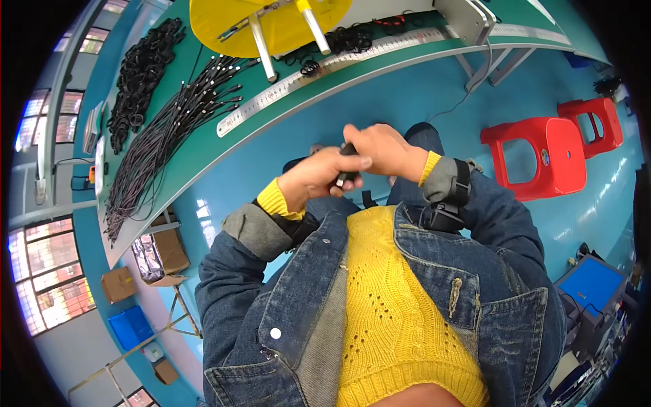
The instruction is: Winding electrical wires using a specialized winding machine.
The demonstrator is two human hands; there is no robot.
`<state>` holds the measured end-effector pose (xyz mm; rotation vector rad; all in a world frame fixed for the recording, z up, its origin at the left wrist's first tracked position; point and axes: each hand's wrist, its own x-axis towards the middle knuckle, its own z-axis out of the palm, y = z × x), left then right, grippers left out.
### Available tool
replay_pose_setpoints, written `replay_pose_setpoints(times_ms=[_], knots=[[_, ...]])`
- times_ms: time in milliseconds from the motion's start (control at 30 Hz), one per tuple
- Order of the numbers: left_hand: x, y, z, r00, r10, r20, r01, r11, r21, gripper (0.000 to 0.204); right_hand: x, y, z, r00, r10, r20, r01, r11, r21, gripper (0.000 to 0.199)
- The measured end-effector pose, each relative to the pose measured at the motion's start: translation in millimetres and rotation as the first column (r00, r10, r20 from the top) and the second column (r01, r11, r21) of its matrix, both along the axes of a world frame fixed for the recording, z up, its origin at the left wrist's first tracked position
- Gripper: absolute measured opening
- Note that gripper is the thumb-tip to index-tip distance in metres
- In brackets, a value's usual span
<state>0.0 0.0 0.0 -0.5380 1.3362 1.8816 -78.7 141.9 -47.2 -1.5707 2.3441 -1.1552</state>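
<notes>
Both hands meet in front of my lap, just off the table's near edge. My left hand (315, 178) is closed round a short, dark bundle that looks like a folded black cable (347, 175), with a small pale metal plug end showing by the fingers. Against its upper end, my right hand (385, 150) is closed, its fingers curled over and partly hiding it. Most of the bundle is covered by my fingers. On the green table to the left lies a long fan of black cables (159, 152) with metal plugs, beside a heap of coiled black cables (142, 78).
A steel ruler (271, 97) runs along the front edge of the green table (203, 152). Above it stands a yellow round disc with metal posts (271, 27). Red stools (542, 156) stand at right on the blue floor; cardboard boxes (169, 251) are at lower left.
</notes>
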Motion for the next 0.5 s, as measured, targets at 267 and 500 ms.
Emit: replay_pose_setpoints(times_ms=[267, 500], knots=[[22, 9, 1, 0.937, -0.087, -0.338, 0.099, 0.995, 0.018, 0.026, 1, 2, 42, 0.957, 0.191, 0.217, -0.232, 0.955, 0.183, 0.022], [29, -6, -1, 0.979, 0.046, -0.199, -0.097, 0.962, -0.255, 0.021, 5, -31, 12, 0.887, 0.124, 0.444, -0.112, 0.992, -0.053, 0.011]])
